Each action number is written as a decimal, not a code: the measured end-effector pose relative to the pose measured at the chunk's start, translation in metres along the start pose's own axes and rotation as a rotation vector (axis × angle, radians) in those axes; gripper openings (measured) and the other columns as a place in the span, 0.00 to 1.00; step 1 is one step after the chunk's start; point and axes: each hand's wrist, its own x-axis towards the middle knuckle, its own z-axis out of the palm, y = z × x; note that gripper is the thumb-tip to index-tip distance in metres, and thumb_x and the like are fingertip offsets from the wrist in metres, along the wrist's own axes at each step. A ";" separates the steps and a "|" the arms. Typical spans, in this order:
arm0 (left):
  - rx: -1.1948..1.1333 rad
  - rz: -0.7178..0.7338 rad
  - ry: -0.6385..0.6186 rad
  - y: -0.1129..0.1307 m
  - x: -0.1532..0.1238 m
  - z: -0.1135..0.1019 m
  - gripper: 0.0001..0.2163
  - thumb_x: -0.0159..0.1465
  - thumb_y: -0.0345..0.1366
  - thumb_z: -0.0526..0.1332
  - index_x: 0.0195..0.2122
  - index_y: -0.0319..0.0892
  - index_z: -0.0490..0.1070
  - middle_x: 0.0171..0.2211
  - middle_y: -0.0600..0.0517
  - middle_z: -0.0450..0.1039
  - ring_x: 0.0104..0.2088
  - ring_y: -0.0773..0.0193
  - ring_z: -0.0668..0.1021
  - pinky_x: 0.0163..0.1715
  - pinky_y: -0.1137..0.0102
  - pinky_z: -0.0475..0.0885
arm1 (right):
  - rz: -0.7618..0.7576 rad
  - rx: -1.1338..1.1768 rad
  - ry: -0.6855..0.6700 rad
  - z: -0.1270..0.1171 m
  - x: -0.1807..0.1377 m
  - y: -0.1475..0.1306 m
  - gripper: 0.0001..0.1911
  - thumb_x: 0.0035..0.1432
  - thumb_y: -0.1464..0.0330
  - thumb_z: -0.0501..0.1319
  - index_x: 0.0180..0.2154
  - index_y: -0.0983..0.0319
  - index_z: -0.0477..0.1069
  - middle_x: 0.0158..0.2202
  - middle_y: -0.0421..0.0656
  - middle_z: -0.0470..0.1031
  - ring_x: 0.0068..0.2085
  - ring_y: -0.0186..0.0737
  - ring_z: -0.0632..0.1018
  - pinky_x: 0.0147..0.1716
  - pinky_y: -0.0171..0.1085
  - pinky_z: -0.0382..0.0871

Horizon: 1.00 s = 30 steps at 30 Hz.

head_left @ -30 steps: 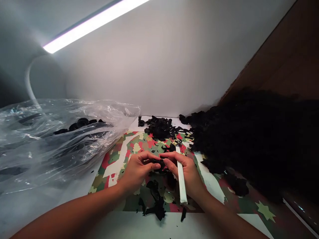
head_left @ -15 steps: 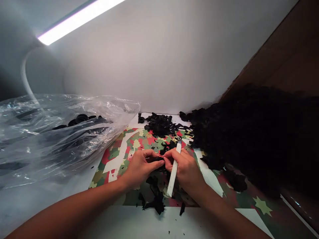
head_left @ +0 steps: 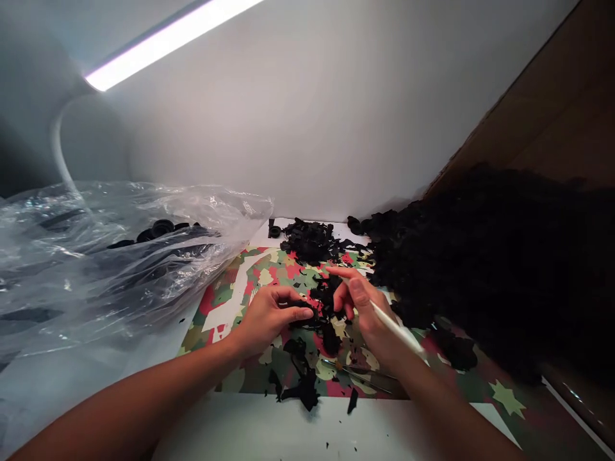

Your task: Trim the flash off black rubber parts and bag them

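My left hand (head_left: 276,315) is closed, thumb and index finger pinching a small black piece (head_left: 300,306) that the fingers largely cover. Just right of it, my right hand (head_left: 368,314) holds a slim white-handled tool (head_left: 396,330), which slants back over the palm towards the wrist. The right index finger points forward and the other fingers curl; the tool's tip cannot be made out. Black scraps (head_left: 330,336) lie between and below the hands on a camouflage-patterned mat (head_left: 230,282). A thin metal tool (head_left: 358,371) rests on the mat near my right wrist.
A large black heap (head_left: 461,269) fills the right side beside a brown cardboard panel (head_left: 552,109). Clear plastic bagging (head_left: 216,211) with round black parts (head_left: 162,227) lies left. Farther back are a scrap pile (head_left: 310,240) and black ring (head_left: 275,232). A lamp (head_left: 173,45) hangs above.
My right hand has drawn away from the left fingers to the right, and the white-handled tool has swung from upright to slanting back. The thin metal tool has come into view. My left hand keeps its pinch.
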 end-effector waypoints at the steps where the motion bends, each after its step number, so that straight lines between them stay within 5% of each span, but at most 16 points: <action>1: -0.012 -0.003 0.003 0.001 0.000 0.000 0.12 0.52 0.41 0.73 0.27 0.38 0.76 0.22 0.56 0.72 0.18 0.72 0.69 0.14 0.76 0.66 | -0.022 0.027 0.011 0.000 -0.002 -0.001 0.31 0.74 0.50 0.38 0.54 0.55 0.75 0.27 0.39 0.72 0.27 0.37 0.71 0.30 0.37 0.66; 3: -0.021 -0.001 0.006 0.004 -0.001 0.000 0.10 0.51 0.39 0.73 0.28 0.38 0.77 0.24 0.55 0.74 0.17 0.73 0.68 0.13 0.77 0.65 | -0.063 0.086 0.025 -0.001 -0.004 -0.002 0.32 0.74 0.49 0.39 0.49 0.55 0.79 0.30 0.42 0.75 0.32 0.38 0.75 0.36 0.38 0.70; 6: -0.002 0.019 0.012 0.007 -0.001 0.000 0.07 0.51 0.35 0.72 0.29 0.38 0.80 0.25 0.54 0.77 0.16 0.75 0.66 0.12 0.78 0.60 | -0.019 0.246 0.036 0.002 -0.006 0.000 0.22 0.71 0.51 0.53 0.52 0.56 0.77 0.36 0.43 0.80 0.37 0.41 0.81 0.40 0.40 0.75; 11: 0.007 0.015 0.012 0.007 0.002 -0.002 0.07 0.51 0.35 0.72 0.29 0.38 0.79 0.22 0.55 0.75 0.15 0.75 0.65 0.13 0.77 0.57 | 0.022 0.342 -0.008 0.008 -0.008 0.004 0.12 0.62 0.59 0.68 0.44 0.59 0.77 0.35 0.43 0.83 0.35 0.42 0.83 0.33 0.36 0.77; 15: 0.021 0.044 0.001 0.006 0.004 -0.004 0.06 0.51 0.34 0.72 0.29 0.38 0.79 0.24 0.53 0.78 0.19 0.71 0.71 0.17 0.76 0.63 | -0.052 0.218 -0.029 0.010 -0.009 0.001 0.08 0.62 0.62 0.67 0.38 0.59 0.77 0.31 0.41 0.81 0.29 0.38 0.80 0.27 0.33 0.74; 20: 0.064 0.072 0.022 0.005 0.003 -0.004 0.06 0.50 0.33 0.72 0.27 0.38 0.78 0.25 0.52 0.78 0.23 0.68 0.74 0.20 0.75 0.67 | -0.235 0.111 -0.077 0.012 -0.010 -0.002 0.07 0.63 0.68 0.65 0.31 0.59 0.76 0.44 0.46 0.83 0.44 0.44 0.83 0.44 0.41 0.76; 30: 0.111 0.115 0.025 0.003 0.004 -0.004 0.06 0.50 0.33 0.72 0.26 0.38 0.78 0.23 0.55 0.75 0.23 0.69 0.72 0.23 0.75 0.66 | -0.276 -0.037 -0.114 0.014 -0.013 -0.001 0.07 0.67 0.68 0.62 0.35 0.58 0.77 0.46 0.43 0.84 0.44 0.44 0.83 0.47 0.43 0.75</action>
